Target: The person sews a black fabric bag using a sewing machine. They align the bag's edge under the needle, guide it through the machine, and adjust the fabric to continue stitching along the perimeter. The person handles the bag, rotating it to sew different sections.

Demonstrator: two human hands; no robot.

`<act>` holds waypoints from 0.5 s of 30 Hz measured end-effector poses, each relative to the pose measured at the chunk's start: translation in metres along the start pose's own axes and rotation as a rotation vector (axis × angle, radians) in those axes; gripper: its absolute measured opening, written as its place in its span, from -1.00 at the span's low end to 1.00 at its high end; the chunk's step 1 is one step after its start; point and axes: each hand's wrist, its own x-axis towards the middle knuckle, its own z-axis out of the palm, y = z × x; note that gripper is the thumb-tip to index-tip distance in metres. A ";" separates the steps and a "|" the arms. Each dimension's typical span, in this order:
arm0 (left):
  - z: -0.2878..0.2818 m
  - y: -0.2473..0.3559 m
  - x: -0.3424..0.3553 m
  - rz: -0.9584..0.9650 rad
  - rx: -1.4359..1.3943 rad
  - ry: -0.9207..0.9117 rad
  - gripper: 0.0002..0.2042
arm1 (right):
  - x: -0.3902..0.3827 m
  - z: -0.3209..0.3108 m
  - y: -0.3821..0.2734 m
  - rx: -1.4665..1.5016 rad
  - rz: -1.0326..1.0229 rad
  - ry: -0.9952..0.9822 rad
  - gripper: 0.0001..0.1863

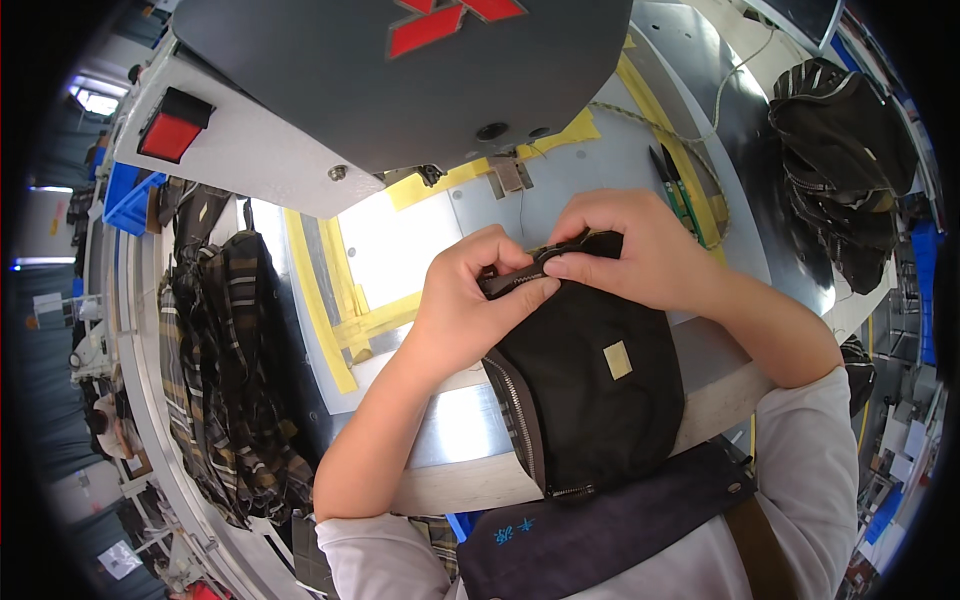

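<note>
My left hand (485,285) and my right hand (610,255) pinch the dark, zip-edged upper rim of a black fabric bag piece (590,400). My thumbs lie on that rim, close to each other. A small cream patch (617,360) is on the fabric, and a metal zipper (515,410) runs down its left side to the lower corner. The piece hangs over the front edge of a metal work plate (395,235) marked with yellow tape, just below a grey machine head (400,80) with red shapes on it.
Plaid and black fabric pieces (230,360) are heaped at left, near a blue bin (125,200). More black bag pieces (840,170) lie at right. Green-handled scissors (680,200) and a cord rest on the plate. Another person (115,430) is at the far left.
</note>
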 end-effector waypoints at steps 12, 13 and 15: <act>-0.004 0.003 0.002 -0.078 -0.067 -0.050 -0.75 | 0.001 -0.003 -0.003 0.055 0.060 -0.059 -0.76; -0.004 0.002 0.002 -0.053 -0.051 -0.048 -0.78 | 0.000 -0.003 -0.002 0.038 0.061 -0.068 -0.76; -0.004 -0.001 0.001 -0.005 -0.020 -0.043 -0.81 | 0.001 -0.003 -0.001 0.074 0.091 -0.088 -0.76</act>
